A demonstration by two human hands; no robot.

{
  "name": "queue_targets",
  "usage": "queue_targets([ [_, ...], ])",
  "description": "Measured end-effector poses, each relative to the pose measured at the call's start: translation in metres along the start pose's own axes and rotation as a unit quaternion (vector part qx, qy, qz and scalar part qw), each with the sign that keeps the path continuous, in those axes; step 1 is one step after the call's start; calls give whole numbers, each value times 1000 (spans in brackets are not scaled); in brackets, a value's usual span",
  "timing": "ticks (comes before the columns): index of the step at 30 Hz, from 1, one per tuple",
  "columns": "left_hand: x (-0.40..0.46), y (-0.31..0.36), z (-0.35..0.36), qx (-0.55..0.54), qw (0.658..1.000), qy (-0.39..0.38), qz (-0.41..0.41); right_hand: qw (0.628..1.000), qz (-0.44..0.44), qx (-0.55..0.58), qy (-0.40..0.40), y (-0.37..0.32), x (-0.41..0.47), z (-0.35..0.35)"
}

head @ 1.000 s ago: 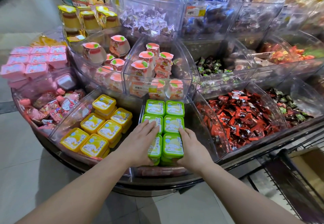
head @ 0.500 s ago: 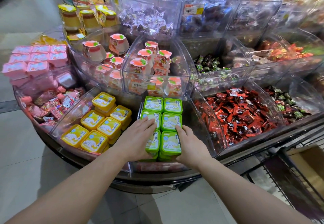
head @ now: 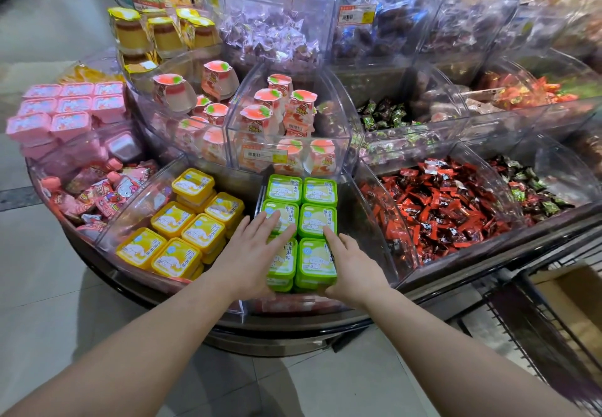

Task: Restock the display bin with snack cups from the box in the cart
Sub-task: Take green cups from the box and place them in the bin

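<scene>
Green snack cups (head: 316, 221) stand in two columns, stacked, inside a clear display bin (head: 374, 230) at the front of a round stand. My left hand (head: 254, 253) lies flat with straight fingers over the nearest left cup and reaches the middle one. My right hand (head: 353, 265) rests against the right side of the nearest right cup (head: 315, 261), one finger stretched along its top edge. Neither hand lifts a cup. The brown cardboard box (head: 573, 299) sits in the wire cart (head: 521, 325) at the lower right.
Yellow cups (head: 182, 227) fill the bin to the left, red wrapped candies (head: 443, 208) the bin to the right. Peach jelly cups (head: 280, 123) sit in the tier behind. Pink cups (head: 65, 107) are at the far left. Tiled floor lies below.
Both hands have slid slightly forward over the nearest green cups; my left fingers now lie flatter and reach further onto the middle cup.
</scene>
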State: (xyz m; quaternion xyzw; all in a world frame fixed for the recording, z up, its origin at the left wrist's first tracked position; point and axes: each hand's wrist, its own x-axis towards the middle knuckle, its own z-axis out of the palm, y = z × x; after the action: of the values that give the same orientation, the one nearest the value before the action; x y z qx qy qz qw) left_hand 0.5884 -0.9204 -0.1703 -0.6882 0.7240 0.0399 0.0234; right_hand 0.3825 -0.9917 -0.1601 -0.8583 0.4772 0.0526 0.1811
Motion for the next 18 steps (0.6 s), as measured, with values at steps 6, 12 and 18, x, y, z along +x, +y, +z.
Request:
queue_targets([
  [6,-2,-5,-1,-11,1000,-16,19,1000,-4,6,10,-1,4,1],
  [12,4,-10,-5,16,999,-5,41,1000,-5,3,21,-2,3,1],
  [18,6,-9,-4,4,999,21,33,999,2,-20,24,-2,9,-1],
])
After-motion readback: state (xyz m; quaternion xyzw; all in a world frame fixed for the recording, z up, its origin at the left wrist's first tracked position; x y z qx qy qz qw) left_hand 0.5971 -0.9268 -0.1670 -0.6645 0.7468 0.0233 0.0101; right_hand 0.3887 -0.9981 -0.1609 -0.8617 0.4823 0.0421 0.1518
